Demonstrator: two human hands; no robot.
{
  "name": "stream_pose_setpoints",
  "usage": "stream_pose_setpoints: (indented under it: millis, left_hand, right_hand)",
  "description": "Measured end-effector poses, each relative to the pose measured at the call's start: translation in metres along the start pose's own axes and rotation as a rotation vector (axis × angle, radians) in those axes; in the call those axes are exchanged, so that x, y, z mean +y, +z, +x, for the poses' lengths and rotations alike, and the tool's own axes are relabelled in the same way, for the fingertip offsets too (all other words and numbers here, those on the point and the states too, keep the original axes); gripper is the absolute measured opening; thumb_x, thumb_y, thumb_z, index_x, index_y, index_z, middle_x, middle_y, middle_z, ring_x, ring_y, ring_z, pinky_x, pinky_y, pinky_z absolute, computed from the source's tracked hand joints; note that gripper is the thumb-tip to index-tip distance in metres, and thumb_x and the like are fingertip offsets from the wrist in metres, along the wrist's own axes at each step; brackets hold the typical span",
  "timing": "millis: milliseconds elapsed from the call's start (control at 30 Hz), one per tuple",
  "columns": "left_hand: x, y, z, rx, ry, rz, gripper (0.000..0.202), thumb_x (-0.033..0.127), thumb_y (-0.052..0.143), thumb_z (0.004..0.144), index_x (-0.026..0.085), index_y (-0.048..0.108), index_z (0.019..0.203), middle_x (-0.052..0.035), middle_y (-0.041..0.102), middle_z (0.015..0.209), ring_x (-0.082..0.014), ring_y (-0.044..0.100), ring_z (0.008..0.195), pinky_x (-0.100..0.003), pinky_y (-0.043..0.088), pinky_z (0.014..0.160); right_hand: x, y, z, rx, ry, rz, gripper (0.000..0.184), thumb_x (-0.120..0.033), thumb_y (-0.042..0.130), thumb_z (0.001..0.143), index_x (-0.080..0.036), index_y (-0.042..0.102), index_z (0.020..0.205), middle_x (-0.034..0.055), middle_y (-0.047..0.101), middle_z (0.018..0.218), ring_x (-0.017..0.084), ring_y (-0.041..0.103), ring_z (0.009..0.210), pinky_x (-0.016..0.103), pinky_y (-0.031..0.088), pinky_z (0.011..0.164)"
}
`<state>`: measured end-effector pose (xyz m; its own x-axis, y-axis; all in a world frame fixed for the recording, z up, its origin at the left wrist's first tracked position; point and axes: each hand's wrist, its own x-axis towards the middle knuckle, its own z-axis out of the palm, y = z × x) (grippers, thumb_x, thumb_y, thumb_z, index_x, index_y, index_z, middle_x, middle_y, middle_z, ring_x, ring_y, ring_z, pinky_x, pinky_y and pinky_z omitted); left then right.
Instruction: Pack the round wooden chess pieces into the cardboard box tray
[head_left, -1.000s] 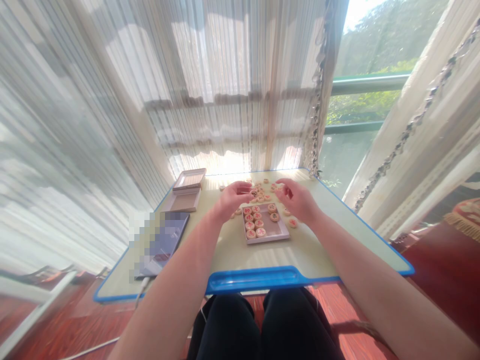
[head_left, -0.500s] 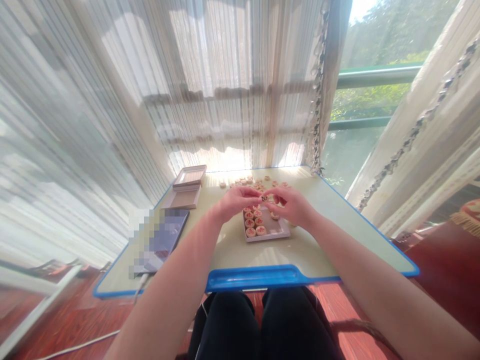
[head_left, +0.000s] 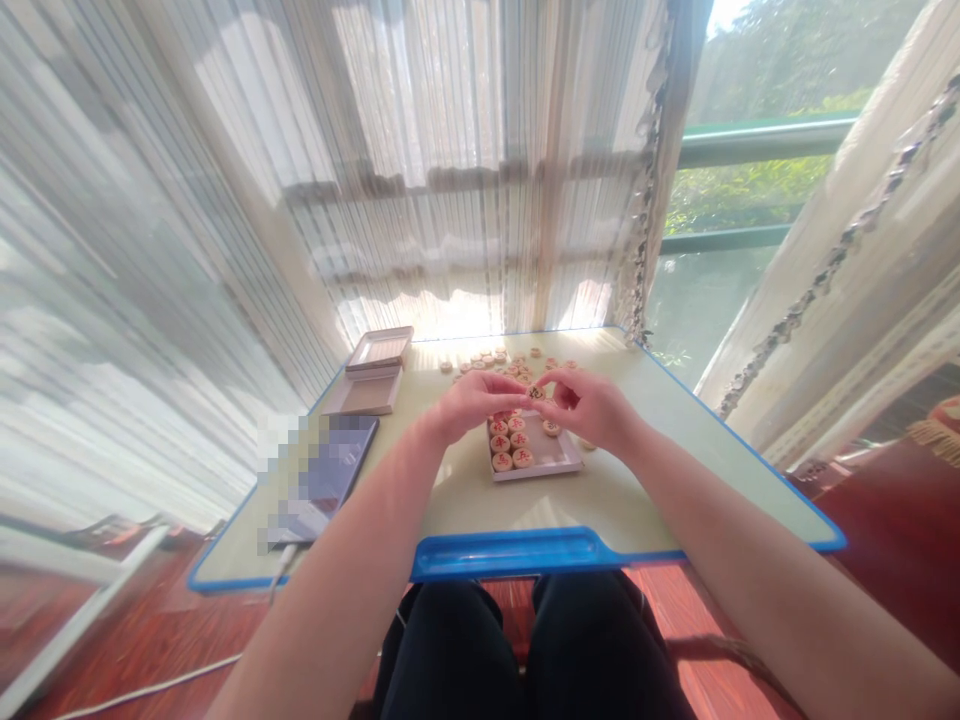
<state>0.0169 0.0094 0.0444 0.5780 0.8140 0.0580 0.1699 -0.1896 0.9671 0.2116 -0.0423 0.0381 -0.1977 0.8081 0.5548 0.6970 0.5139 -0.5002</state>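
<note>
Between my two hands, above the far part of a shallow box, is a round Chinese chess piece (head_left: 535,393) with a dark character facing me. The fingertips of my left hand (head_left: 484,400) pinch its left side. My right hand (head_left: 589,405) grips it from the right with thumb and fingers. Below, the open box (head_left: 553,455) holds red-lettered chess pieces (head_left: 520,440) in two columns along its left side. A dark-lettered piece (head_left: 551,428) lies at the box's right. My hands hide the far end of the box.
Several loose chess pieces (head_left: 487,358) lie scattered beyond my hands on the table (head_left: 697,450). Two shallow cardboard trays (head_left: 367,390) sit at the back left. Nearer is a tablet (head_left: 341,470) with a cable. A blue trough (head_left: 510,552) lines the front edge; curtains (head_left: 450,130) hang behind.
The chess piece has moved slightly right and up between my fingers, and its dark character shows more clearly. My right hand has shifted a little right; the left hand stays nearly in place.
</note>
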Motion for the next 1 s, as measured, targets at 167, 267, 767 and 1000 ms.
stream_pose_setpoints:
  millis: [167, 267, 767, 1000]
  left_hand:
    - [0.001, 0.002, -0.001, -0.001, -0.002, -0.036, 0.033, 0.037, 0.075, 0.064, 0.012, 0.073, 0.084, -0.0029, 0.061, 0.064, -0.0071, 0.046, 0.056, -0.023, 0.036, 0.053]
    - [0.002, 0.003, -0.001, 0.002, -0.006, -0.029, 0.033, 0.038, 0.074, 0.064, 0.011, 0.073, 0.083, -0.0026, 0.06, 0.063, -0.0068, 0.045, 0.056, -0.022, 0.034, 0.051]
    - [0.004, 0.008, -0.003, 0.18, 0.116, 0.259, 0.031, 0.045, 0.065, 0.072, 0.015, 0.073, 0.077, -0.003, 0.068, 0.075, -0.0117, 0.056, 0.068, -0.022, 0.042, 0.061]
    - [0.002, 0.011, -0.004, 0.089, 0.169, 0.332, 0.034, 0.046, 0.063, 0.074, 0.015, 0.073, 0.082, -0.0049, 0.069, 0.082, -0.015, 0.059, 0.075, -0.024, 0.044, 0.065]
  right_hand:
    - [0.002, -0.001, 0.001, -0.01, -0.033, -0.028, 0.026, -0.04, 0.064, 0.075, -0.019, 0.064, 0.089, -0.0031, 0.052, 0.058, 0.01, 0.044, 0.053, 0.024, 0.037, 0.055]
    - [0.002, -0.001, 0.0, -0.015, -0.047, -0.017, 0.024, -0.038, 0.063, 0.076, -0.02, 0.064, 0.091, -0.0032, 0.053, 0.059, 0.01, 0.045, 0.053, 0.024, 0.037, 0.056]
    - [0.006, -0.019, 0.002, -0.372, 0.119, -0.156, 0.018, -0.032, 0.065, 0.068, -0.02, 0.064, 0.083, -0.0038, 0.057, 0.06, 0.011, 0.049, 0.056, 0.023, 0.033, 0.053]
    - [0.004, -0.019, 0.003, -0.481, 0.19, -0.273, 0.019, -0.036, 0.064, 0.068, -0.021, 0.065, 0.08, -0.0017, 0.059, 0.065, 0.012, 0.05, 0.059, 0.024, 0.032, 0.053]
